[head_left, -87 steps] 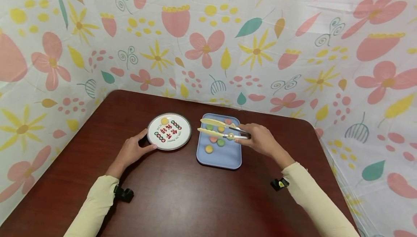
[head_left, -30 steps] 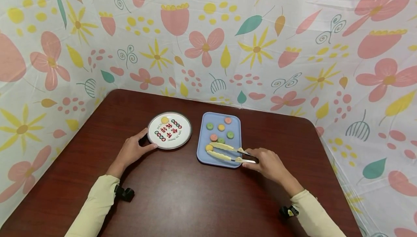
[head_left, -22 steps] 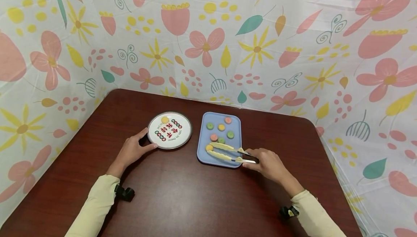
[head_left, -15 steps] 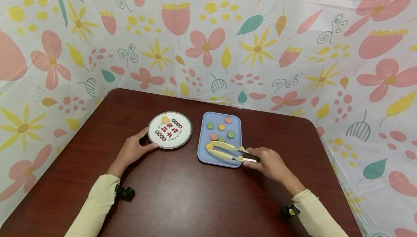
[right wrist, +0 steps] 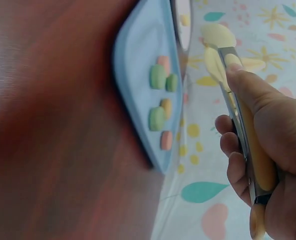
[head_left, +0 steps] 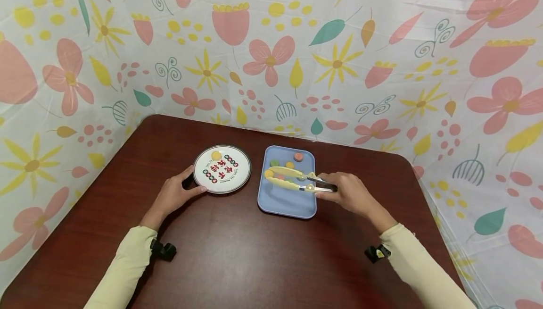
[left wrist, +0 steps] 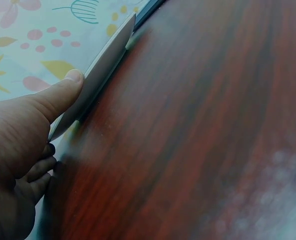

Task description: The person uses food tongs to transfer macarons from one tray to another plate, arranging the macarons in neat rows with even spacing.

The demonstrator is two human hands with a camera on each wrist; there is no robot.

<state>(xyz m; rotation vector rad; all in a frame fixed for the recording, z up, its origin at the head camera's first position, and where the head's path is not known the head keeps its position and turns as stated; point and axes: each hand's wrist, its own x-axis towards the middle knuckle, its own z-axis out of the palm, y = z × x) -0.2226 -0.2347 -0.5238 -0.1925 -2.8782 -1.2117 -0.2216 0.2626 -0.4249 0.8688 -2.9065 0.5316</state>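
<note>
My left hand [head_left: 173, 195] holds the left rim of a round white plate [head_left: 220, 187] with red lettering. In the left wrist view its thumb [left wrist: 70, 82] presses on the plate's edge and the fingers curl below. One yellow macaron [head_left: 217, 159] lies on the plate. My right hand [head_left: 351, 193] grips tongs [head_left: 283, 183] with pale yellow tips and metal arms. Between the tips is a yellow macaron [head_left: 269, 173], above the blue tray [head_left: 286, 205]. Several pink, green and yellow macarons lie in the tray, partly hidden by the tongs; a pink macaron [head_left: 299, 157] shows at the back.
The dark wooden table [head_left: 237, 262] carries plate and tray side by side, with a narrow gap between them. A flowered curtain [head_left: 271, 63] stands behind the table and along both sides.
The tongs have gone from the middle of the tray to its front, taken hold of the yellow macaron there, and lifted it toward the back. The left hand stays at the plate.
</note>
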